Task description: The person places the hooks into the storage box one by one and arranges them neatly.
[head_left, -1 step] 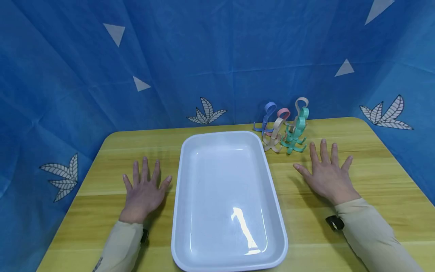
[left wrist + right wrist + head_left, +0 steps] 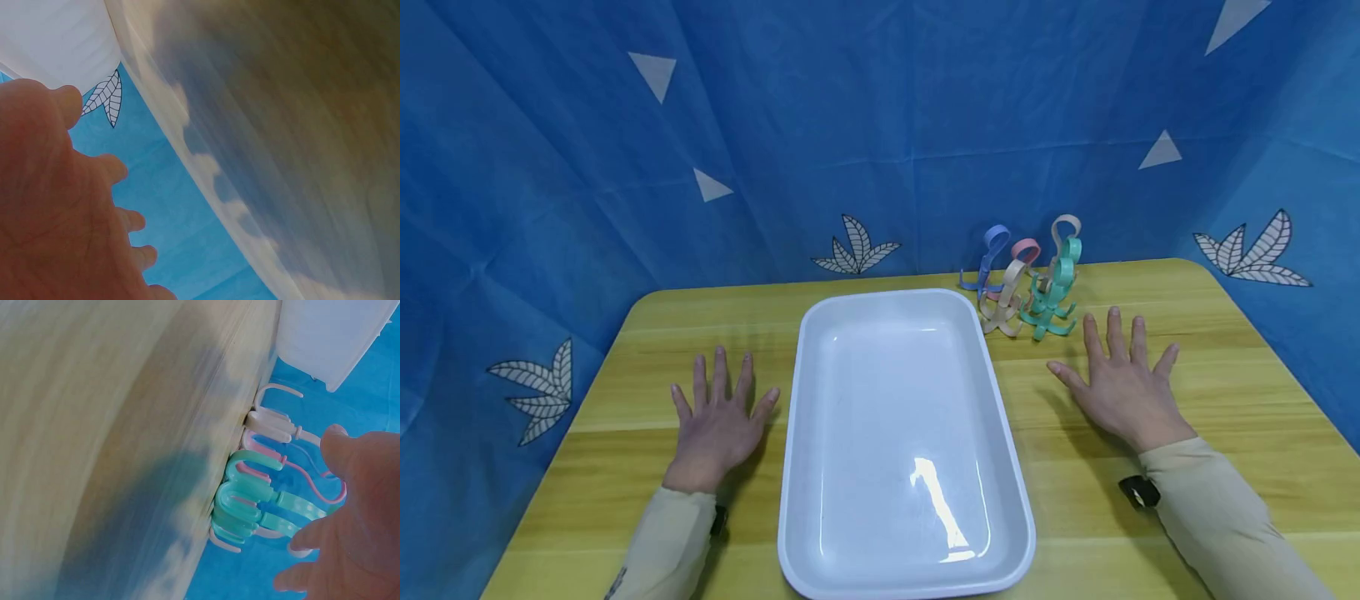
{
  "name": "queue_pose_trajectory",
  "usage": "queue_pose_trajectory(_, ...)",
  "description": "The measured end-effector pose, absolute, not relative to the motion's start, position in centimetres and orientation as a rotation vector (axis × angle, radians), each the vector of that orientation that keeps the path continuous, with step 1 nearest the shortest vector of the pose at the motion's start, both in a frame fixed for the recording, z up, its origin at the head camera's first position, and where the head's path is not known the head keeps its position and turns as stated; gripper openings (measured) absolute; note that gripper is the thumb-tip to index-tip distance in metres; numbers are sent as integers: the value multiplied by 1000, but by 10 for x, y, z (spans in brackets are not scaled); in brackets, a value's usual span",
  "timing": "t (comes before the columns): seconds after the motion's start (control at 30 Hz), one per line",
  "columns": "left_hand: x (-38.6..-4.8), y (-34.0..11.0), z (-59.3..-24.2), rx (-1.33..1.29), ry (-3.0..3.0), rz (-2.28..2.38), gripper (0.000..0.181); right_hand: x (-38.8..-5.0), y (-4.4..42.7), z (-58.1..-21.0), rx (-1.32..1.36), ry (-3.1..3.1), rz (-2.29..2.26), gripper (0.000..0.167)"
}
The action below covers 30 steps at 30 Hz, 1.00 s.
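Note:
My left hand (image 2: 715, 442) is held over the table left of a white tray (image 2: 880, 408), palm down, fingers spread, holding nothing. On the tray's other side my right hand (image 2: 1126, 402) is spread the same way, also with nothing in it. The wrist views show both palms apart from the tabletop, with shadows below. Nearest the right hand stands a cluster of several plastic claw hooks with ring tops: green (image 2: 1063, 273), beige (image 2: 1011, 279), blue (image 2: 985, 271) and pink (image 2: 1027, 243). They partly overlap. In the right wrist view, the fingers cover parts of the green hooks (image 2: 247, 494).
The wood-patterned table (image 2: 730, 308) has rounded far corners. Behind and beside it hangs a blue cloth (image 2: 865, 100) with white triangles and leaf prints. The tray has raised walls and stands between the hands; its far right corner is close to the hooks.

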<state>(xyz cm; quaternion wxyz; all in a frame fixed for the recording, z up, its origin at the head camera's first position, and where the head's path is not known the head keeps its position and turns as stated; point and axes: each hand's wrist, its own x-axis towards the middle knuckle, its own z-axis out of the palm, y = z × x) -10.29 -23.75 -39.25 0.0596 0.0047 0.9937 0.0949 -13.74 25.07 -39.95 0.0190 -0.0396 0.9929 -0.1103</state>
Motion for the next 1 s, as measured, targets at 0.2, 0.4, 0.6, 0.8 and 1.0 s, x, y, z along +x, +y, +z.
queue_pose_trajectory(0.2, -100, -238, -394, 6, 3005, 295, 77, -139, 251, -398, -130, 3061, -349, 92)
queue_pose_trajectory(0.4, -102, -239, -392, 24, 3036, 281, 76, -143, 253, -393, -145, 3084, -371, 92)
queue_pose_trajectory(0.6, -104, -242, -390, 84, 3083, 323, 73, -147, 255, -377, -219, 3229, -574, 79)
queue_pose_trajectory(0.8, -106, -244, -383, 139, 3096, 585, 74, -159, 254, -362, -309, 3293, -1075, 50)
queue_pose_trajectory(1.0, -108, -240, -377, 171, 2959, 1109, 67, -180, 250, -353, -277, 3163, -1440, 43)
